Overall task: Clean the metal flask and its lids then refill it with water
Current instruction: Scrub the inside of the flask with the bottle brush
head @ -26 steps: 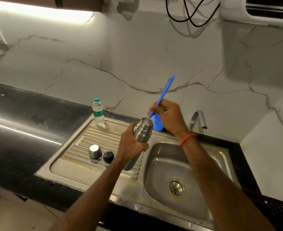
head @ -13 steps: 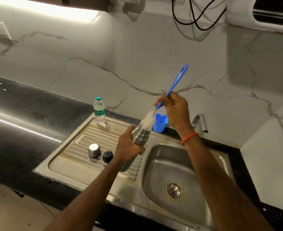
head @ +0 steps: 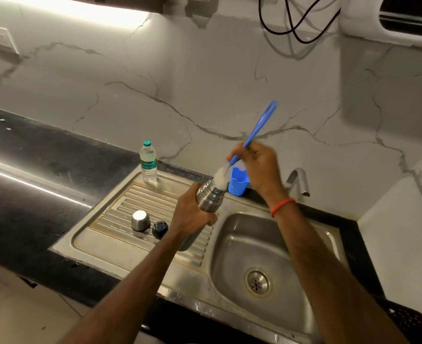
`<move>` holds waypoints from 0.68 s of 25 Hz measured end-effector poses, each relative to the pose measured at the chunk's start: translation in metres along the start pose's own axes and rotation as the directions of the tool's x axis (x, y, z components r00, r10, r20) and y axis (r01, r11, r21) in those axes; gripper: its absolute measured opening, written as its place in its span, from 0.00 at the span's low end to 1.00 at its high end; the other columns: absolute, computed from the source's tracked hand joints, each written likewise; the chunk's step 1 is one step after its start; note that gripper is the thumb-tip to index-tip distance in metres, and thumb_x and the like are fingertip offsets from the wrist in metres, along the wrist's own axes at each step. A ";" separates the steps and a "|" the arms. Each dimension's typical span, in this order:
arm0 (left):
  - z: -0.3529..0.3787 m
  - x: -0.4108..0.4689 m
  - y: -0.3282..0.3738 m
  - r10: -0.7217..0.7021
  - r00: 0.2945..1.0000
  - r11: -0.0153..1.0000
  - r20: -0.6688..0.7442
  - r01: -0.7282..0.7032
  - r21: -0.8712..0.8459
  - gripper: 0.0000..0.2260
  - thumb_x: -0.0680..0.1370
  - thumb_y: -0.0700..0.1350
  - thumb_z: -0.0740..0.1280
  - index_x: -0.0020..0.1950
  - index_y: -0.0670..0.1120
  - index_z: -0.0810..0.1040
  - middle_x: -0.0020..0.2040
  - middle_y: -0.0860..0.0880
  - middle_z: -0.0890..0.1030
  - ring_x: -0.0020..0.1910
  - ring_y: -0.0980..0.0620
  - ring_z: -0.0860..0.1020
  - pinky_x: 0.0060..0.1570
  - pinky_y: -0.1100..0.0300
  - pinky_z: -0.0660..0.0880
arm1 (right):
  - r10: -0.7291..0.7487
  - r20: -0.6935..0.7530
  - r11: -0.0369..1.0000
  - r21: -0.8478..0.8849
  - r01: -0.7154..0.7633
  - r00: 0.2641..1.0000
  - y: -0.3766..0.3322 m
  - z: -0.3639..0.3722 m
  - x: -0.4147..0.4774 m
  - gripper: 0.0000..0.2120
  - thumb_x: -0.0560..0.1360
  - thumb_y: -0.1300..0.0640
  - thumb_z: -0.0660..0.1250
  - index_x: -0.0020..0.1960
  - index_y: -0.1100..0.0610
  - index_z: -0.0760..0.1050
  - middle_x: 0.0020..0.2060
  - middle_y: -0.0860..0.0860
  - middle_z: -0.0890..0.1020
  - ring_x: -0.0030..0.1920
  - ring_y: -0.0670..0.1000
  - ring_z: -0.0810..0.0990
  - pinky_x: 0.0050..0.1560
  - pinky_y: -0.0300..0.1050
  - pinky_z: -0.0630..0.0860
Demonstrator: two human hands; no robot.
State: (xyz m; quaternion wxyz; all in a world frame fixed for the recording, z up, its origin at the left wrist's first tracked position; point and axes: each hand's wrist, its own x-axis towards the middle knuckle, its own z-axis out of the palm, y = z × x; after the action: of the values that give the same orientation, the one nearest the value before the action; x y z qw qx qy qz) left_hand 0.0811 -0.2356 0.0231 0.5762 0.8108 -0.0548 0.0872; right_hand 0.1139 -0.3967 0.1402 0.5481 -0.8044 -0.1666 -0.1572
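Brush (head: pixel 257 127) pulled partway out, gripped by right hand (head: pixel 260 167), flask (head: pixel 210 197) gripped by left hand (head: pixel 192 214)

blue cup (head: pixel 238 184): upright beside the tap (head: pixel 298 180)
black cables (head: pixel 304 42): looping down the marble wall (head: pixel 205 83)
switch plate (head: pixel 0 38): far left

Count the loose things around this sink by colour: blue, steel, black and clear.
Blue: 2, brush and cup
Steel: 2, flask and steel lid
Black: 1, black lid
Clear: 1, bottle
Total: 6
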 end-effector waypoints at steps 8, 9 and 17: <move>-0.001 0.011 0.013 0.020 1.000 1.000 0.013 -0.020 0.008 0.31 0.58 0.44 0.78 0.58 0.57 0.73 0.49 0.55 0.81 0.45 0.53 0.82 0.40 0.54 0.83 | -0.100 -0.162 0.992 0.060 0.111 0.982 -0.024 -0.026 0.028 0.09 0.81 0.60 0.65 0.43 0.56 0.79 0.36 0.51 0.85 0.42 0.48 0.85 0.50 0.40 0.78; 0.000 0.011 0.017 0.021 1.000 1.000 0.000 -0.021 -0.006 0.31 0.57 0.43 0.78 0.57 0.57 0.73 0.48 0.54 0.82 0.44 0.52 0.82 0.40 0.54 0.83 | -0.082 -0.086 0.994 0.063 0.088 0.993 -0.019 -0.013 0.022 0.10 0.81 0.61 0.64 0.42 0.55 0.78 0.36 0.51 0.84 0.41 0.49 0.85 0.50 0.42 0.79; -0.004 0.011 0.020 0.011 1.000 0.999 0.000 -0.011 -0.037 0.30 0.59 0.45 0.78 0.58 0.57 0.72 0.50 0.55 0.81 0.46 0.53 0.81 0.41 0.57 0.83 | -0.166 -0.174 0.985 0.011 0.170 0.971 -0.043 -0.042 0.049 0.08 0.80 0.61 0.65 0.42 0.60 0.79 0.35 0.52 0.84 0.39 0.46 0.84 0.48 0.36 0.76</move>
State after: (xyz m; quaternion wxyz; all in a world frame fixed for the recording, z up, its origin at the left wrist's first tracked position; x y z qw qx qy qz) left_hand 0.0875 -0.2385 0.0453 0.5906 0.7997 -0.0611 0.0891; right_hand 0.1362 -0.4170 0.2119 0.5556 -0.7636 -0.1880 -0.2700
